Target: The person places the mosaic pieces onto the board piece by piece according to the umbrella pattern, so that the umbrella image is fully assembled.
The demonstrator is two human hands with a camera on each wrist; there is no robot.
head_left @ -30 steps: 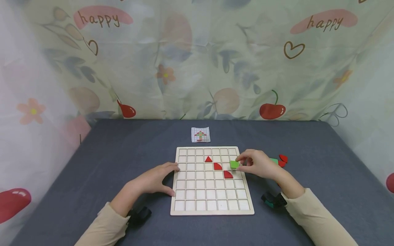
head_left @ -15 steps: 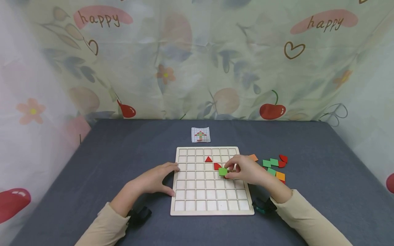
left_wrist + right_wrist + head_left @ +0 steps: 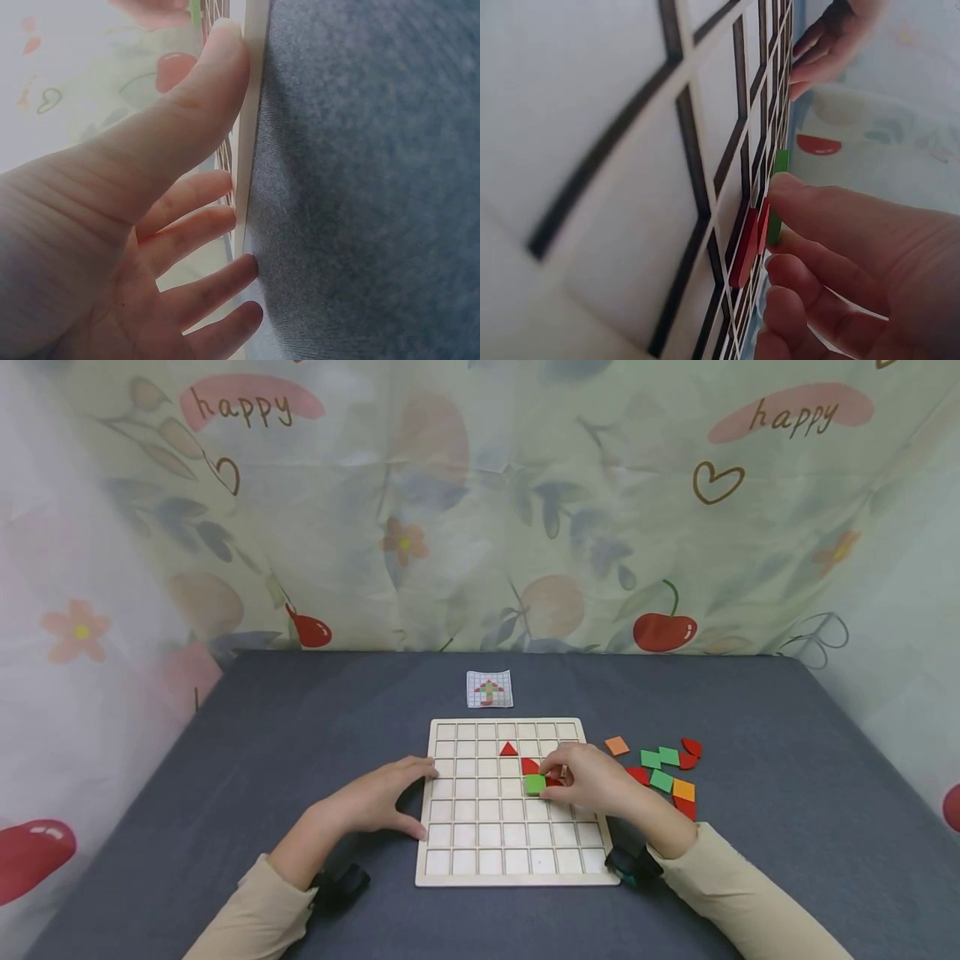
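A wooden grid board lies on the dark cloth. My left hand rests against its left edge, thumb and fingers spread apart; the left wrist view shows the thumb along the board's side. Over the middle of the grid, my right hand pinches a green square tile between thumb and fingers. In the right wrist view the tile stands close over the grid. On the board are a red triangle, a red quarter-circle piece and another red piece, partly hidden by the right fingers.
A small card with a coloured grid pattern lies behind the board. Loose pieces are scattered at the right: an orange square, several green tiles, a yellow-orange tile and several red pieces.
My right hand has carried the green tile left and nearer over the board, from its right side to beside the red pieces. More loose pieces show at the right. The left hand is still.
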